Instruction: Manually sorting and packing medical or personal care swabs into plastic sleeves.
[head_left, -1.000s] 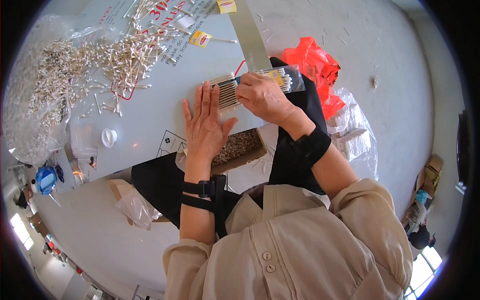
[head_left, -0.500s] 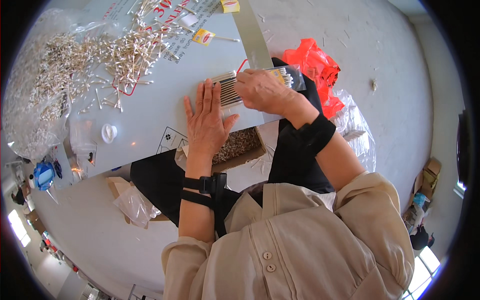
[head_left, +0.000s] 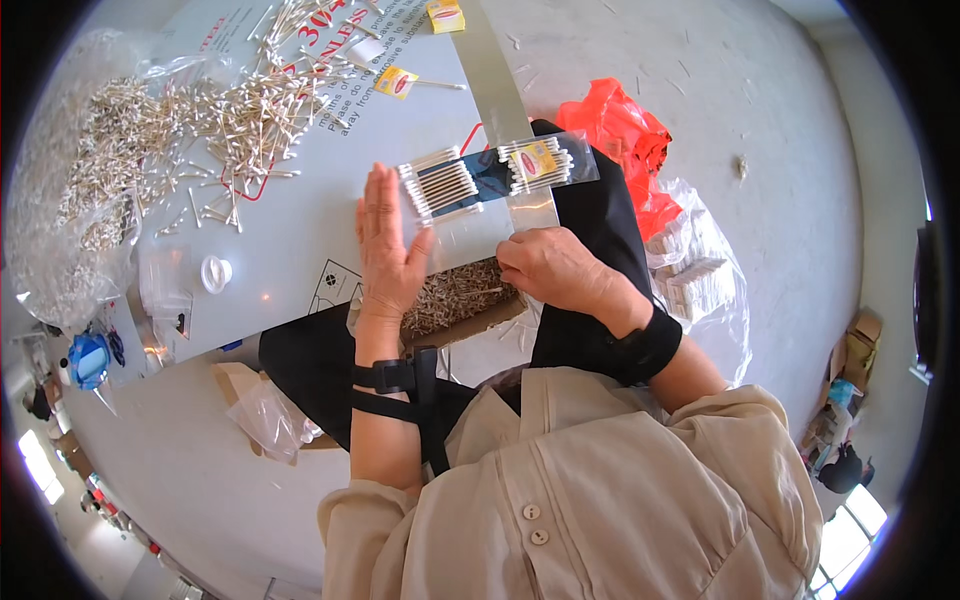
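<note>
A clear plastic pack (head_left: 487,176) lies across the table's near right part, with a dark blue band showing through it. At its left end is a row of cotton swabs (head_left: 446,190); at its right end a second bunch of cotton swabs (head_left: 518,186) carries a yellow label card (head_left: 533,160). My left hand (head_left: 390,245) rests beside the pack's left end, fingers stretched out and holding nothing. Closed, with its fingertips pressed together, my right hand (head_left: 560,270) is at the table edge over an open cardboard box (head_left: 478,325) of loose swabs; what it pinches is hidden.
Loose cotton swabs (head_left: 250,130) spill from a big clear bag (head_left: 60,190) at the far left. A small white round tub (head_left: 215,273) and yellow cards (head_left: 397,82) lie on the table (head_left: 270,230). On the floor at right are a red bag (head_left: 620,130) and a clear bag of white packs (head_left: 695,280).
My right hand has left the pack and come down toward me to the table edge, uncovering the pack. My left hand has shifted slightly left, off the row of swabs, and turned more edgewise.
</note>
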